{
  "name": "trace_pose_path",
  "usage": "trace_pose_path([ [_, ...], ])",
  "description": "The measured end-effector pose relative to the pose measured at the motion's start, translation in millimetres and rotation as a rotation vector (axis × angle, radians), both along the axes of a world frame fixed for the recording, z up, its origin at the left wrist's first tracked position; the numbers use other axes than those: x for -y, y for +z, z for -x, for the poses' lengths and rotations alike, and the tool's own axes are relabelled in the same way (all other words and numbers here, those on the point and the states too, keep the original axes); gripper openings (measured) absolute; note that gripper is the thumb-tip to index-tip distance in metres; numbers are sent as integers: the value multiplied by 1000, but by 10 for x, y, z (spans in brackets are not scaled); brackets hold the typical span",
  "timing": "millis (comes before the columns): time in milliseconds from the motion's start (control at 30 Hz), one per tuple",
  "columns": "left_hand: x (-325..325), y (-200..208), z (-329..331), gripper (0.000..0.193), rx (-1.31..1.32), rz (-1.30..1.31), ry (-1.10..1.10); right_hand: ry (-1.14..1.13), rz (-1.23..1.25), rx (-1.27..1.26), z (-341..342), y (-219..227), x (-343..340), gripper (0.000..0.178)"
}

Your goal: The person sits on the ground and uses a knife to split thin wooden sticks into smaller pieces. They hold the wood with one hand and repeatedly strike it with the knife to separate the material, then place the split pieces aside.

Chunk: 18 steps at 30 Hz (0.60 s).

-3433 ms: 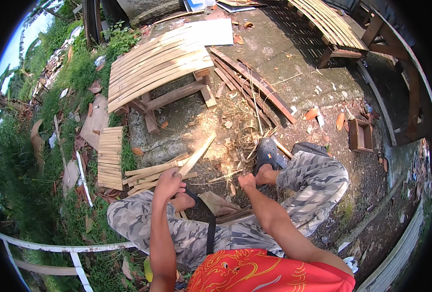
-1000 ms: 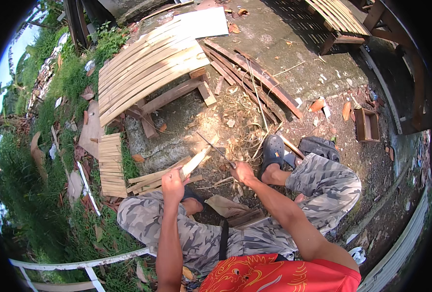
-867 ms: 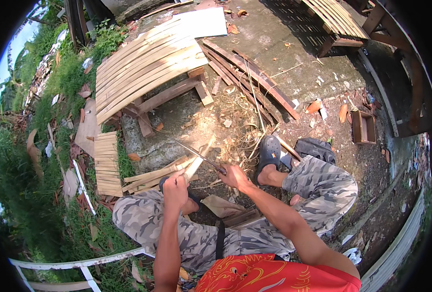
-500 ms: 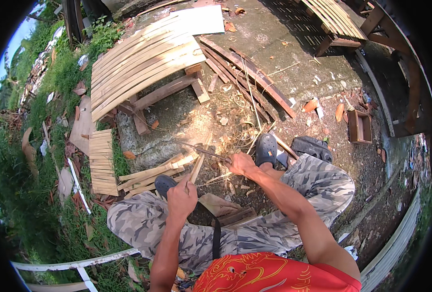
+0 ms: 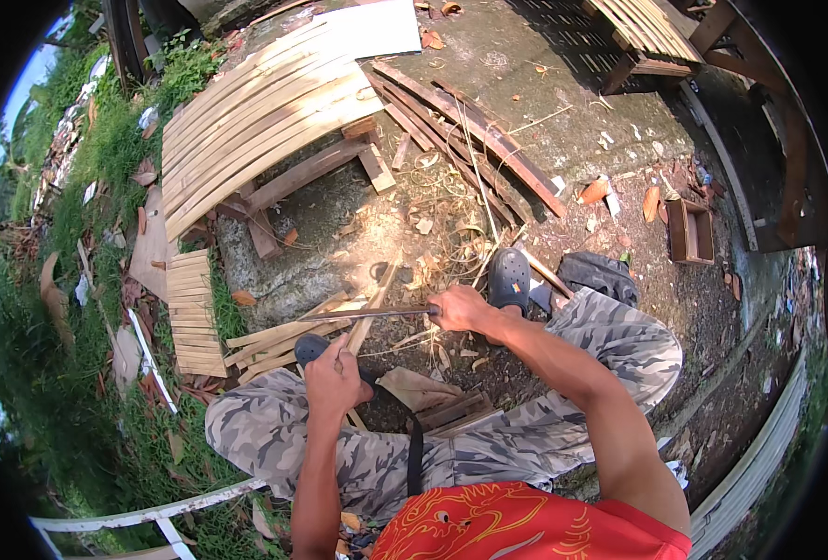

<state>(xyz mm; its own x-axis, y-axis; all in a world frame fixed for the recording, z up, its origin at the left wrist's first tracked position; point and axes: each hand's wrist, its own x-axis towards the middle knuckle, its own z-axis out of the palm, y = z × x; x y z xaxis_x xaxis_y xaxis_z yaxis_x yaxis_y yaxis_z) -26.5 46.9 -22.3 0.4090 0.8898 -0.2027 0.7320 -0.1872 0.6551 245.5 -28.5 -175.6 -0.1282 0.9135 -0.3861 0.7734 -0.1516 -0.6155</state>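
Closed around the lower end of a pale bamboo strip [image 5: 361, 332] is my left hand [image 5: 336, 375], above my left shoe. The strip slants up and away from the fist. My right hand [image 5: 463, 310] grips the handle of a long knife [image 5: 400, 311], beside my right shoe. Its thin dark blade points left and lies across the strip, just beyond my left fist; whether it cuts into the strip I cannot tell. More split bamboo strips [image 5: 269, 343] lie in a loose pile to the left of my left shoe [image 5: 311, 348].
A bamboo-slat bench [image 5: 265, 121] stands ahead on the left, with dark wooden planks [image 5: 489, 140] beside it. A small slatted panel [image 5: 196, 313] lies on the grass. On the right are a black bag [image 5: 599, 278] and a wooden box [image 5: 690, 231]. Shavings litter the ground.
The knife blade has swung nearer to me, from slanting up leftward to nearly level across the strip. My left hand has moved slightly left; my right hand has shifted a little left.
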Motion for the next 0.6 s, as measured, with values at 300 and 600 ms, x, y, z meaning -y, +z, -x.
trace_pose_path([
  [300, -149, -153, 126, 30, 62, 68, 48, -91, 93, 138, -238, -164, 62, 31],
  [600, -143, -138, 109, 30, 43, 46, 25, -29, 56, 139, -256, -113, 24, 33],
])
